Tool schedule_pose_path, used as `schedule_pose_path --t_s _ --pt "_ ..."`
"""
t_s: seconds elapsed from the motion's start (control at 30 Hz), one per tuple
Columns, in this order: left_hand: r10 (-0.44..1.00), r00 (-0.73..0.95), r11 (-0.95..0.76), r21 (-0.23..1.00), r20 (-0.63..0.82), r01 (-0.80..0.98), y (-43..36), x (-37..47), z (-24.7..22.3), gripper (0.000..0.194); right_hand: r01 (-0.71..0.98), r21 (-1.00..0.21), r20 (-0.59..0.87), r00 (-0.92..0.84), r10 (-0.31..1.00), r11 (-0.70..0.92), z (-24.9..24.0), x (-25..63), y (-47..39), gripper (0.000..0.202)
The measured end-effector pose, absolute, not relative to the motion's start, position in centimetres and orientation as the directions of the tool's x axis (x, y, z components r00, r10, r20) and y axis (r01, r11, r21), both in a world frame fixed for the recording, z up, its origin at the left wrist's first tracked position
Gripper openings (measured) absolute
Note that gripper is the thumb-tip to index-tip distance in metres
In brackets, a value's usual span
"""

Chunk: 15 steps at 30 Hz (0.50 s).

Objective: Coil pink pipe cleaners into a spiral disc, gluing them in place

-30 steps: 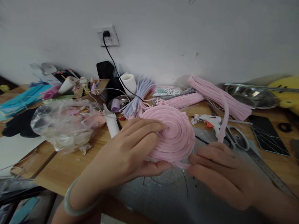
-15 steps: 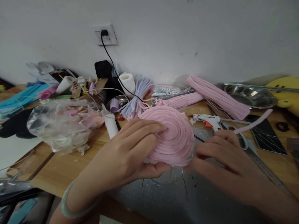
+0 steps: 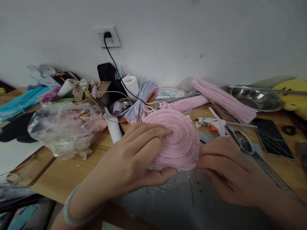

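A round coil of pink pipe cleaners [image 3: 181, 137] is held up above the table, its spiral face toward me. My left hand [image 3: 136, 153] grips it from the left, fingers across the face and thumb under the lower edge. At the coil's right edge, my right hand [image 3: 227, 169] is closed in a pinch on a pink pipe cleaner [image 3: 218, 119], whose loose end rises above the knuckles. The fingertips and the part they pinch are mostly hidden. Thin wire ends [image 3: 190, 188] hang below the coil.
Behind the right hand lie a hot glue gun [image 3: 212, 123], scissors [image 3: 246, 142], a steel ruler [image 3: 273, 175] and a phone [image 3: 273, 137]. Bundles of pink pipe cleaners [image 3: 225, 99] and a metal bowl [image 3: 257, 99] stand along the wall. A crumpled plastic bag [image 3: 62, 131] sits left.
My right hand has turned, and the pipe cleaner's loose end has swung from pointing right to pointing up and left. The coil and my left hand have hardly moved.
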<state>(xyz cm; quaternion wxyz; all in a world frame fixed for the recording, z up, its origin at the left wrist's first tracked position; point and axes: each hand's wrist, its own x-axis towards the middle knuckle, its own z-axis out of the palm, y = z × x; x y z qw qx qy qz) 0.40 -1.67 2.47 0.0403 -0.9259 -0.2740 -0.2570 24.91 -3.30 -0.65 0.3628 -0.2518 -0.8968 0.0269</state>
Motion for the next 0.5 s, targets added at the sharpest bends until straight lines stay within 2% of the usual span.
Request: schedule_pose_path --t_s 0.5 --pt "0.520 0.688 -0.836 0.138 0.506 0.531 -1.76 1.06 2.07 0.017 0.450 -0.207 0.658 -0.593 0.464 0.869 -0.34 24.98 -2.45 0.020"
